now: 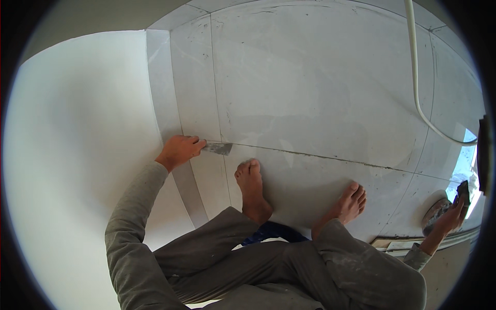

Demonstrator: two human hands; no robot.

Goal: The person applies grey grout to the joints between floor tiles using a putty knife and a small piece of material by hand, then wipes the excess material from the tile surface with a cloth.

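My left hand (181, 151) is closed on a putty knife (218, 149), whose grey-smeared blade lies flat on the floor tiles beside a tile joint, near the foot of the left wall. Out at the far right, my right hand (450, 218) grips a dark, flat-looking piece (463, 192); its exact kind is hard to make out. Close beside that hand sits a round tub (434, 213) with grey smears on its side. A dark line of filler (320, 156) runs along the tile joint in front of my feet.
My bare feet (250, 188) stand on large grey tiles (320, 67). A white wall (77, 134) with a tiled skirting rises at left. One pale hose or cable (413, 67) curves down at right toward a dark upright object (484, 155). Long strips (398, 244) lie at lower right.
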